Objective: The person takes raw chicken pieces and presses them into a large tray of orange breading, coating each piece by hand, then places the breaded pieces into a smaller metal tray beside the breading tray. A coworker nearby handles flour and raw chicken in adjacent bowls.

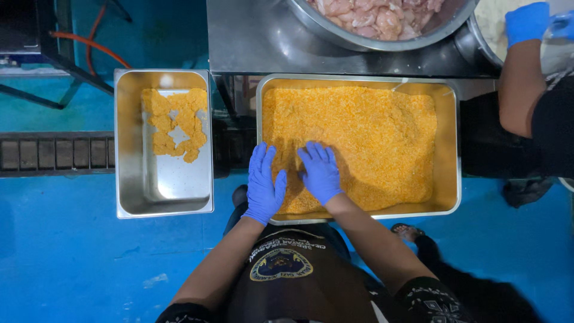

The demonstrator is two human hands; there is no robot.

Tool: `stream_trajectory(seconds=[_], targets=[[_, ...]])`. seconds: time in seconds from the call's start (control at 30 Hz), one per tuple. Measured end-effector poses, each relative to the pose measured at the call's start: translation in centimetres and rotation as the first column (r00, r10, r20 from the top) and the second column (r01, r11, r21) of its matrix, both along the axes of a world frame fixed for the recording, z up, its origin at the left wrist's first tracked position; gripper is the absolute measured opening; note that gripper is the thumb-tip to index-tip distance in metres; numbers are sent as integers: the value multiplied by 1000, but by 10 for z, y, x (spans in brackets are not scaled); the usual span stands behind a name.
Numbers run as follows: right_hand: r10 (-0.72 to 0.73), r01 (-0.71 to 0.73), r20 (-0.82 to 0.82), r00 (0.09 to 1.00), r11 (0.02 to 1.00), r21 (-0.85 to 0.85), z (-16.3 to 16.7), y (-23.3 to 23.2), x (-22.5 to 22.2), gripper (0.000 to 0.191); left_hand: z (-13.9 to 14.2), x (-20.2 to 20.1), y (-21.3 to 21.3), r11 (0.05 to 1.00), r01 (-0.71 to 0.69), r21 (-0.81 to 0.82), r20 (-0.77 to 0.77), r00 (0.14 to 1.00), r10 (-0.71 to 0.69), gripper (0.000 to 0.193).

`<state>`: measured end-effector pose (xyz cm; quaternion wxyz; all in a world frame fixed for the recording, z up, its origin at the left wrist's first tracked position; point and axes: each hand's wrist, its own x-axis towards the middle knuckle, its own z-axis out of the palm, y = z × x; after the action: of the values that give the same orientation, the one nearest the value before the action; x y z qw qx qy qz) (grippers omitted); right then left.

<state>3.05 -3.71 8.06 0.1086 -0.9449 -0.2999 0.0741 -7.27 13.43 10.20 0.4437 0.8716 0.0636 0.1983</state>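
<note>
Both my hands wear blue gloves and lie flat, fingers spread, on orange breadcrumbs in a large steel tray (449,143). My left hand (263,183) presses at the tray's near left corner. My right hand (320,171) rests beside it, fingers pointing away from me. Whether a piece lies under the palms is hidden by the crumbs (371,131). A smaller steel tray (167,185) to the left holds several crumb-coated pieces (176,122) at its far end.
A big steel bowl of raw chicken pieces (373,18) stands on a steel counter (251,42) beyond the crumb tray. At the right another person's arm (519,90) with a blue glove (526,23) reaches to a second bowl. Blue floor lies below.
</note>
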Motion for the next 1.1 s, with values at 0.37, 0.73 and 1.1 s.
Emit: stream_trajectory(seconds=[0.37,0.73,1.1], targets=[[56,-76,201,978,993,93,-4,8,19,45,-2,-2,5,999,-39,-20,38,998,39,63],[-294,611,-594,749,654,446,71,-52,71,23,4,-9,12,987,-99,-129,42,994,105,61],[-271,571,-571,775,688,448,148,-17,58,15,22,-42,30,950,75,-302,172,985,-23,38]])
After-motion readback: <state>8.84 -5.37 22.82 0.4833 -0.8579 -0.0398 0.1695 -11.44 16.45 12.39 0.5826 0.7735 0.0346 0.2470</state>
